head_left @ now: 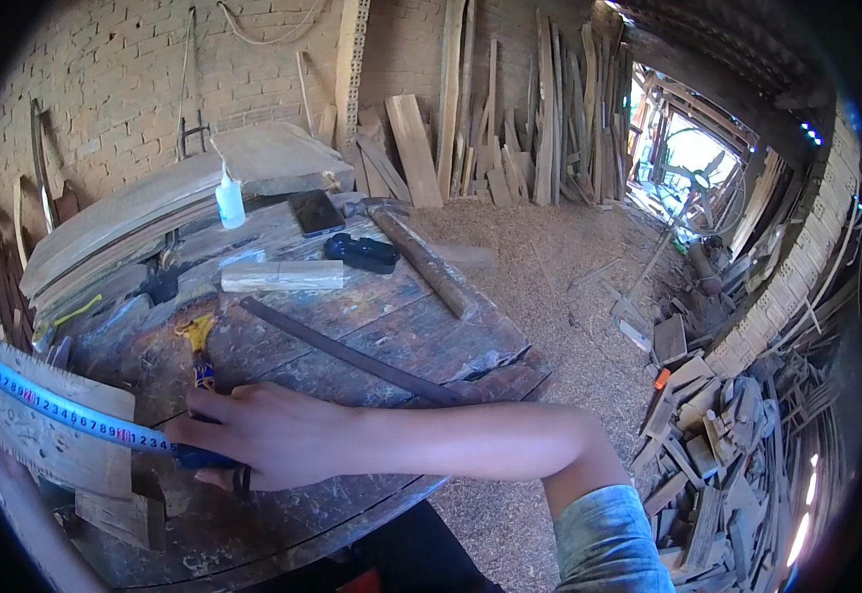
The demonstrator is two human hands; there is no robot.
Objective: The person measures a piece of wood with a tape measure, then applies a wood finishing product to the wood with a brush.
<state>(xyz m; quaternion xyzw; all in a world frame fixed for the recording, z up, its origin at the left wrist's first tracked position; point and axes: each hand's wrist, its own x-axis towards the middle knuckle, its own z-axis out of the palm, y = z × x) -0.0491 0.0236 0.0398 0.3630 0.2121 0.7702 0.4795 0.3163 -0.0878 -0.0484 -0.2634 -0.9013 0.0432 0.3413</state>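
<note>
My right hand [263, 435] is closed around a dark blue tape measure [204, 458], mostly hidden under my fingers. Its numbered blade [75, 415] runs left along a pale, rough-edged board [41, 445] to the edge of the view. Only my left forearm shows at the lower left; the hand itself is out of sight. Just beyond my right knuckles lies a yellow and blue object [199, 341]. A dark narrow strip [352, 351] crosses the worn workbench [352, 425] past my right wrist.
On the bench are a wooden block [283, 276], a black case [362, 253], a phone [316, 213], a white bottle [229, 203] and a hammer [421, 260]. Thick planks [184, 183] lie behind. Scrap wood [712, 445] is heaped at right on the shavings-covered floor.
</note>
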